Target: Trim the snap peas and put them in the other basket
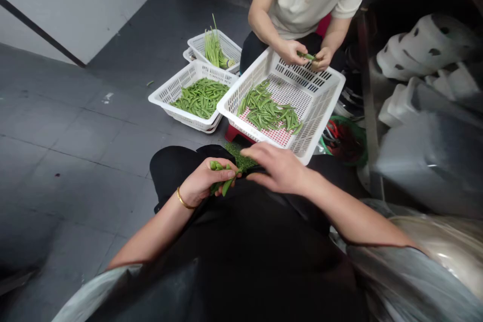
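Note:
Several green pea pods (pixel 227 186) are gripped in my left hand (pixel 211 179), above my lap, with a gold bracelet at the wrist. Just to the right, my right hand (pixel 277 167) is spread, thumb and fingers apart, with nothing visible between them. Its fingertips are close to the pods. Beyond my hands stands a large white basket (pixel 327 128) with a loose pile of pods (pixel 264 108) on its perforated bottom. To its left, a smaller white basket (pixel 165 96) holds a fuller heap of pods (pixel 204 98).
Opposite me sits a person in a light shirt (pixel 298 5), both hands on a pod over the large basket. Behind the smaller basket, another basket (pixel 196 42) holds long green stalks (pixel 213 50). White containers (pixel 422 48) and a grey bin (pixel 430 161) stand at right.

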The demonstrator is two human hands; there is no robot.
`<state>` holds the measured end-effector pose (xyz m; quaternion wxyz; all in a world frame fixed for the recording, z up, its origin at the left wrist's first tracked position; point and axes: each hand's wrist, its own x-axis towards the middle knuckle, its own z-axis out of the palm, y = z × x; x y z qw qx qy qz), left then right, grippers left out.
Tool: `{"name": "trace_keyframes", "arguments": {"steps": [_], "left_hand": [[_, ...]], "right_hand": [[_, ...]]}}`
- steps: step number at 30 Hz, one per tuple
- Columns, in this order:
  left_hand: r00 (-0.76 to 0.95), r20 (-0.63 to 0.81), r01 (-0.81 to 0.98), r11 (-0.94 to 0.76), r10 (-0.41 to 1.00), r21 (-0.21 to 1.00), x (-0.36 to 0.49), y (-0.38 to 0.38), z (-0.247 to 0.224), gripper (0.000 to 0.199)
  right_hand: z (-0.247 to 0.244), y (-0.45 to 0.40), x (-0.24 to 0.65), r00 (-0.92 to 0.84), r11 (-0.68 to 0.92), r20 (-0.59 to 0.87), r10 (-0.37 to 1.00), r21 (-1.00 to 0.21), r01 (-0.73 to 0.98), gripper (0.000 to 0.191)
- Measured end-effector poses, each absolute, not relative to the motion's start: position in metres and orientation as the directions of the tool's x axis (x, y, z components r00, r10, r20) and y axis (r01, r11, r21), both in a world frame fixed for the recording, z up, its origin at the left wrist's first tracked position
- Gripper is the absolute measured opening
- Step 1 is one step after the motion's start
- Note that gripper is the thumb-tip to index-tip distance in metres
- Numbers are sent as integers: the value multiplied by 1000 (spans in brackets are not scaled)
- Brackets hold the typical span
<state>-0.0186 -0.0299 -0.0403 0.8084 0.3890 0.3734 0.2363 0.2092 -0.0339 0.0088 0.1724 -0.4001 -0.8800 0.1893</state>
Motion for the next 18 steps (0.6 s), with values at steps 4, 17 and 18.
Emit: {"name": "trace_keyframes", "arguments": {"steps": [4,17,18], "left_hand": [[600,-364,134,359,712,923,-20,-27,-33,25],[92,-7,-344,38,996,938,-32,-6,-36,8],[82,-80,-480,110,993,870,-37,2,-37,7]], "right_hand": [[1,-38,181,-773,726,-20,634,-330,603,19],[-27,-30,225,-547,-162,-351,760,-917,364,30],[-24,-24,236,-555,-60,-386,737,-855,515,28]]}}
